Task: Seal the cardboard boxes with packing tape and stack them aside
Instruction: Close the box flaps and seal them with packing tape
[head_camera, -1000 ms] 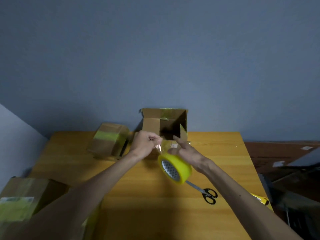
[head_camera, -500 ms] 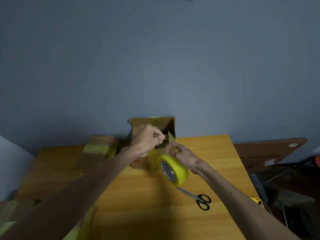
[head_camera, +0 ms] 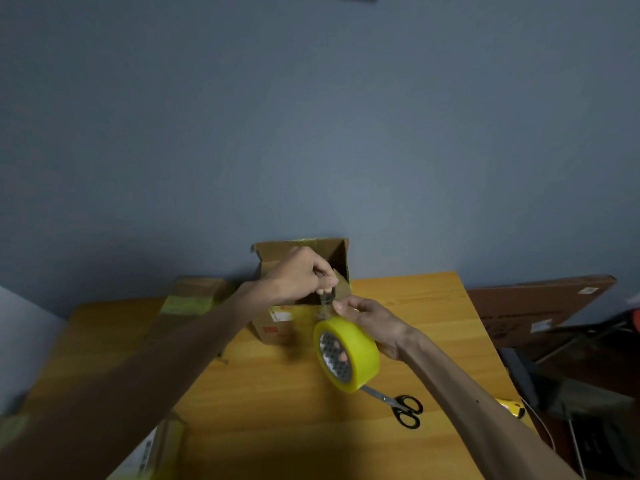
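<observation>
The open box (head_camera: 277,329) stands at the tabletop's (head_camera: 277,410) 12 o'clock edge, with a taped box (head_camera: 194,296) at its 9 o'clock; scissors (head_camera: 398,405) lie at 5 o'clock of the tape roll (head_camera: 356,355). The left hand (head_camera: 298,278) pinches the roll's loose end, screening the box's opening, and the right hand (head_camera: 372,325) grips the roll. A second ago the left hand sat lower, at the box's front.

1 pair of black-handled scissors (head_camera: 389,400) lies on a yellow-toned wooden table (head_camera: 277,393), blades toward the far left, handles toward the near right. A small yellow object (head_camera: 510,408), only partly in view, sits at the table's right edge. Behind rises a plain blue-grey wall (head_camera: 311,133); a flat brown panel (head_camera: 536,306) bearing white labels leans low at right.
</observation>
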